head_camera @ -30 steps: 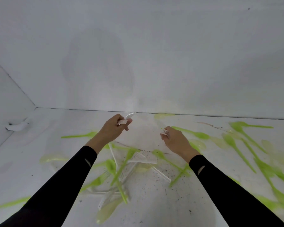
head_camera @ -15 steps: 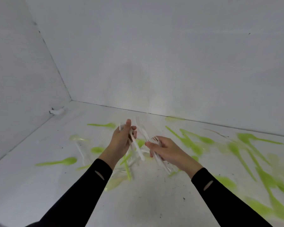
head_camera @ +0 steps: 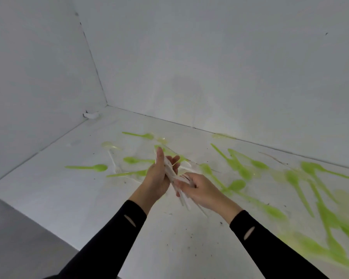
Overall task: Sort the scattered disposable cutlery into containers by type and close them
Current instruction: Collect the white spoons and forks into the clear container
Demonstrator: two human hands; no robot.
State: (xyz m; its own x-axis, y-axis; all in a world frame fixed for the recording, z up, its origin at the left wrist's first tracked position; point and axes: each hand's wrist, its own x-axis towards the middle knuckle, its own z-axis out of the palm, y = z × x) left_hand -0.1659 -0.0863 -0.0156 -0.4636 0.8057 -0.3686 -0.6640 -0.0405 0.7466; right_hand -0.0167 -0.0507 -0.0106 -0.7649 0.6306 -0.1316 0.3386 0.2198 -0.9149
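Observation:
A bundle of white plastic forks (head_camera: 174, 178) is held between both hands above the white table (head_camera: 73, 190). My left hand (head_camera: 157, 178) supports the bundle with thumb and fingers partly curled round its upper part. My right hand (head_camera: 199, 188) grips the lower part of the same bundle. Green plastic spoons lie scattered on the table, one at the left (head_camera: 89, 167), several more to the right (head_camera: 240, 168). One white fork (head_camera: 114, 163) lies on the table left of the hands. No container is in view.
White walls enclose the table at the back and left, meeting in a corner (head_camera: 107, 104). A small white object (head_camera: 92, 115) sits near that corner. The table's front left edge (head_camera: 28, 214) drops off. Dark specks dot the surface.
The view swung left. Both hands came together; the forks each held apart are now gathered in one bundle between them, nearer to me.

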